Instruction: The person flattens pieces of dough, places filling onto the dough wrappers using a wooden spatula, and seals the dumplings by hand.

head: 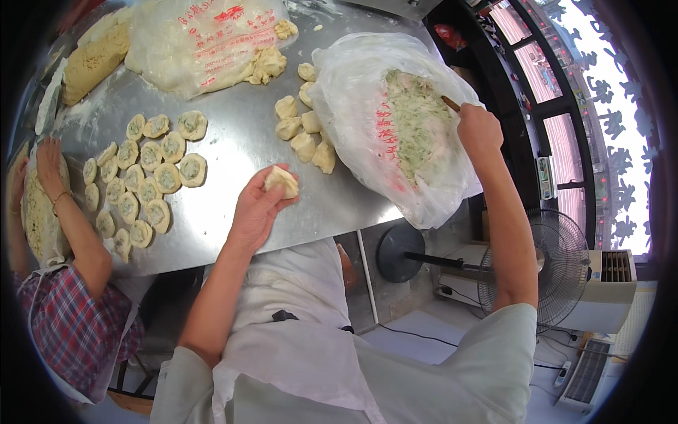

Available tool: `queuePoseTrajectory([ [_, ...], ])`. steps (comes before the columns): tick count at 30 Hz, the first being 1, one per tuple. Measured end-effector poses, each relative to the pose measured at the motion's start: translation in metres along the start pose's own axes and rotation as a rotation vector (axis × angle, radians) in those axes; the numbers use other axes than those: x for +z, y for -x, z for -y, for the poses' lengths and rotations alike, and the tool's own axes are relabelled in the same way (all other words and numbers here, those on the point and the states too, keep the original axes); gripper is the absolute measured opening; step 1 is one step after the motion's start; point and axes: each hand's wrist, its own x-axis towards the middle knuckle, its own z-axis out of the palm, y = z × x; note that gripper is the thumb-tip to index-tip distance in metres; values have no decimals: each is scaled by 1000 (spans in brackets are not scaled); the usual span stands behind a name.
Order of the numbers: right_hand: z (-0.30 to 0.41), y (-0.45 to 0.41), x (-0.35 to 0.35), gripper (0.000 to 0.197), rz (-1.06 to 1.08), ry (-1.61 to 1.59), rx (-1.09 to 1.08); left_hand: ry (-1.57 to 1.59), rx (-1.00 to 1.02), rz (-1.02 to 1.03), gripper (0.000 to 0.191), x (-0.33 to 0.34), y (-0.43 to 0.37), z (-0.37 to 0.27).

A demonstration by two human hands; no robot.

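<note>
My left hand [265, 199] cradles a flattened piece of dough [282, 182] above the table's near edge. Gripped in my right hand [479, 130] is a thin brown wooden stick or handle [451, 103], whose far end reaches the filling. That filling, a pale green and pinkish shredded mixture [416, 122], fills a container lined with a white plastic bag [349, 95]. Between this bag and my left hand lie several dough lumps [303, 146]. Off to the left, several filled dough rounds [149, 155] sit in loose rows, with green filling showing on top.
A co-worker's hand [48, 159] rests by a long filled dough piece [36, 212] at far left. Plastic-covered dough [175, 53] and a tan dough block [95, 63] occupy the back of the steel table [228, 138]. A pedestal fan [535, 265] stands at right.
</note>
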Motion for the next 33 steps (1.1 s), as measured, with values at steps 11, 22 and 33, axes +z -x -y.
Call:
queuePoseTrajectory([
  [11, -16, -38, 18, 22, 24, -73, -102, 131, -87, 158, 20, -12, -4, 4],
  [22, -38, -26, 9, 22, 6, -145, -256, 135, -97, 153, 36, -15, -11, 8],
  [33, -27, -6, -3, 16, 19, -229, -358, 173, -84, 169, 34, -15, -12, 6],
])
